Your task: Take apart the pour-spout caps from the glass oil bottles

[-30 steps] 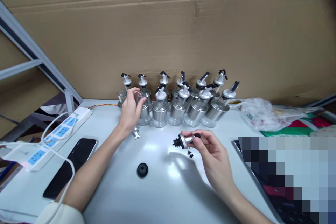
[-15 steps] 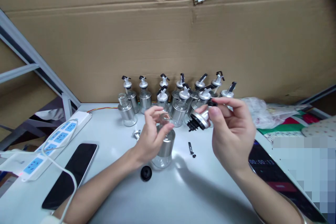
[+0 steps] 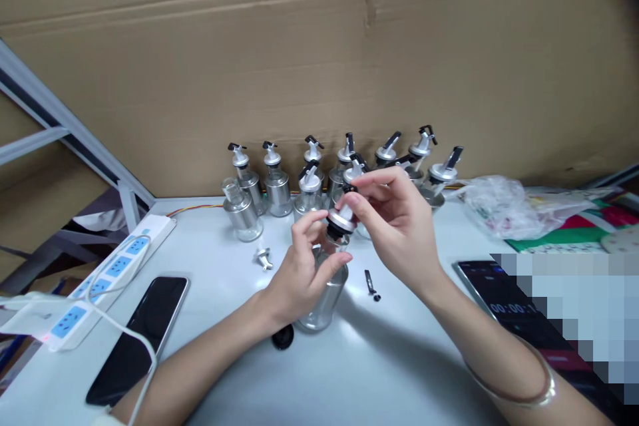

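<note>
My left hand (image 3: 302, 273) is wrapped round the neck of a glass bottle (image 3: 327, 296) with a metal band, which leans a little to the right. My right hand (image 3: 397, 229) pinches a silver pour spout (image 3: 343, 218) by its black top. The spout's black stopper end sits at the bottle's mouth; how deep it reaches in is hard to see. On the table lie a loose silver spout piece (image 3: 263, 258), a small black flip cap (image 3: 370, 285) and a round black stopper part (image 3: 283, 337), partly covered by my left forearm.
Several bottles with spouts (image 3: 278, 190) line the cardboard wall (image 3: 200, 80); one bottle (image 3: 242, 213) at left has no spout. A power strip (image 3: 110, 273) and a dark phone (image 3: 140, 339) lie left. Clear plastic bags (image 3: 504, 206) and another phone (image 3: 479, 279) lie right.
My right hand has carried the pour spout left and down to the bottle's mouth. The bottle, held in my left hand, now tilts to the right. The view has shifted slightly.
</note>
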Demonstrator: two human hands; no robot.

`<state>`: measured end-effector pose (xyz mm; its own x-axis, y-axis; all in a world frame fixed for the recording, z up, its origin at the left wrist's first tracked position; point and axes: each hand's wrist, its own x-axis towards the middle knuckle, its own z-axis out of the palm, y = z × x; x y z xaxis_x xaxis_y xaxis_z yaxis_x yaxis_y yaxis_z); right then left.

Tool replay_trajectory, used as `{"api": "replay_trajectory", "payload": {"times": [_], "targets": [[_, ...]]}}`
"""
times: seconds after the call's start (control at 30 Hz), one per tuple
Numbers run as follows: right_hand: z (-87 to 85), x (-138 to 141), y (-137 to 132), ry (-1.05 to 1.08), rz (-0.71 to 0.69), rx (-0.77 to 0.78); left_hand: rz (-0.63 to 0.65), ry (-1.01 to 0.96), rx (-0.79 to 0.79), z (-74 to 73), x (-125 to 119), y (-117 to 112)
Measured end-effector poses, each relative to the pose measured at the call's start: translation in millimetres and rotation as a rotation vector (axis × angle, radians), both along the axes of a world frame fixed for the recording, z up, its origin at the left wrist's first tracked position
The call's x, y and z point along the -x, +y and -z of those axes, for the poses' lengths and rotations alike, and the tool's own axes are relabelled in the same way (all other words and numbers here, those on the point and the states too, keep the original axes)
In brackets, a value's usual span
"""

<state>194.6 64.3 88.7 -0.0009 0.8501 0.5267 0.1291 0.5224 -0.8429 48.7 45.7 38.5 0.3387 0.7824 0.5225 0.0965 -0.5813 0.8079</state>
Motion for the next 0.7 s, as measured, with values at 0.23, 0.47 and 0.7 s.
{"api": "replay_trajectory", "payload": {"times": [0.23, 0.47, 0.7], "targets": [[0.5, -2.3, -1.8, -0.043, -0.016, -0.054, 0.006, 0.033, -0.05, 0.8, 2.3, 1.1], [9.7, -3.8, -0.8, -0.13, -0.003, -0.154, 0.043, 0.114, -0.106, -2.5, 6.5, 1.0], [9.7, -6.3, -1.6, -0.222, 0.056, -0.232, 0.046, 0.111, -0.056, -1.2, 9.0, 3.7]]}}
